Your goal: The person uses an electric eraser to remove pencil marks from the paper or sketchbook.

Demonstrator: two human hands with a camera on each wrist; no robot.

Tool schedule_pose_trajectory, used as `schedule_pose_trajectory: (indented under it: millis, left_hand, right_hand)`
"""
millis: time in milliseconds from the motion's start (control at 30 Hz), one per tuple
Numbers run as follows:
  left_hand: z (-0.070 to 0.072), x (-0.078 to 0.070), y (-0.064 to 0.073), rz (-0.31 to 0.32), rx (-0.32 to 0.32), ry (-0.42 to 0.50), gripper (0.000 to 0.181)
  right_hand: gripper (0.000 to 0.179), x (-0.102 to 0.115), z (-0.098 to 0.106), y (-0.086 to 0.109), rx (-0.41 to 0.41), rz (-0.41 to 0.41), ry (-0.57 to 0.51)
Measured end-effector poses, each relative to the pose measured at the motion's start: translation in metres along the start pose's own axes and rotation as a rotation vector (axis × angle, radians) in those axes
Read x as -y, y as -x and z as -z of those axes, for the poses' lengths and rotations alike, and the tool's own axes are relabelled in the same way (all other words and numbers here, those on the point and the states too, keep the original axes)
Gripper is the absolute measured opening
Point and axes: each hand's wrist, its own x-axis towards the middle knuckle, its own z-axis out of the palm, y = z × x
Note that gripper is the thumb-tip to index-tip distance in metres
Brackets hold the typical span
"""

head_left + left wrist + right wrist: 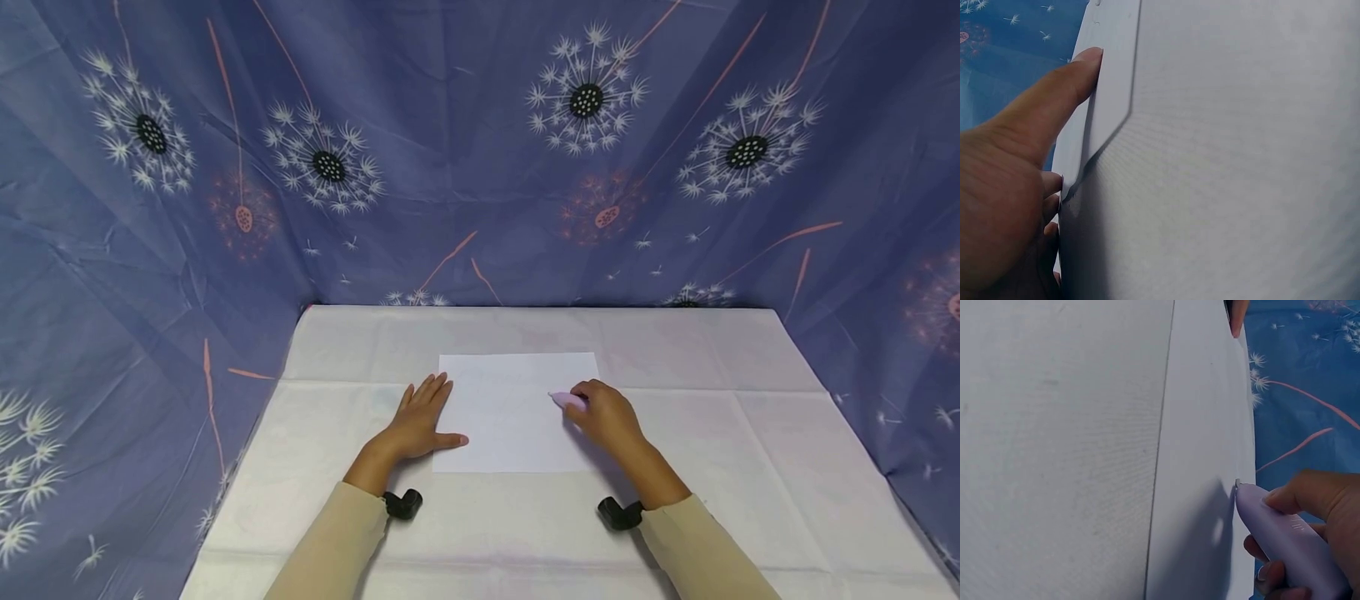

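A white sheet of paper [502, 417] lies on the white-covered table. My left hand [422, 423] rests on its left side, fingers straight and spread, the thumb reaching over the lower left part. In the left wrist view the thumb [1079, 75] presses on the paper [1110, 81]. My right hand [609, 418] grips a lavender utility knife [568, 400] above the right half of the sheet. The right wrist view shows the thumb on top of the utility knife [1285, 537] and a small metal tip at its front, at or just over the paper [1204, 425].
A creased white cloth [750, 467] covers the table. Blue fabric [450, 150] with dandelion prints hangs behind it and at both sides. A black wrist strap piece [405, 504] sits by the left cuff, another black piece [619, 514] by the right.
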Motion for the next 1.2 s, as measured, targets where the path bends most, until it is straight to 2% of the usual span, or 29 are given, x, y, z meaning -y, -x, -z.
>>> schedule_pose_trajectory:
  millis: [300,700,1033,1200]
  left_hand:
    - [0.0007,0.0002,0.0001,0.004,-0.004,0.004,0.106]
    - [-0.0001,0.0013,-0.0002,-0.001,-0.004,-0.005,0.106]
    - [0.0001,-0.0003,-0.0008,-0.002,-0.002,0.005,0.106]
    - [0.0006,-0.0014,0.0005,0.004,-0.005,0.000,0.106]
  right_hand:
    - [0.022,-0.0033,-0.0017,-0.0065,-0.048,0.015,0.024]
    - [0.025,-0.0031,0.0005,-0.0050,0.026,-0.002,0.014]
    - [0.026,-0.0082,-0.0009,-0.0097,-0.025,0.008,0.007]
    - [0.027,-0.0077,0.0006,-0.0094,0.009,0.000,0.003]
